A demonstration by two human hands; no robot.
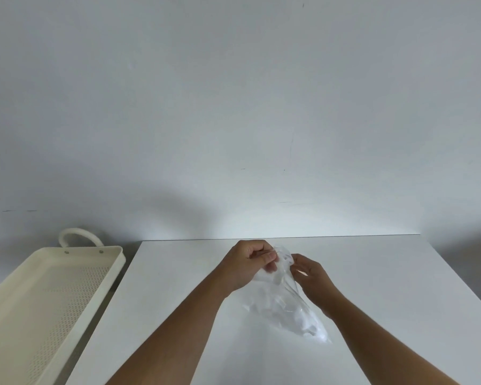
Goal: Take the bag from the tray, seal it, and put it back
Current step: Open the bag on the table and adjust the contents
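Observation:
A clear plastic bag (285,307) with white pieces inside lies slanted on the white table (178,287), its top end raised toward the far edge. My left hand (247,263) pinches the bag's top edge from the left. My right hand (311,273) holds the same top edge from the right, fingers pressed on the plastic. The cream tray (47,295) with a perforated floor stands to the left of the table and holds nothing visible.
The tray has a looped handle (78,236) at its far end. A plain grey-white wall (233,107) rises right behind the table's far edge. The table's right edge runs diagonally at the lower right.

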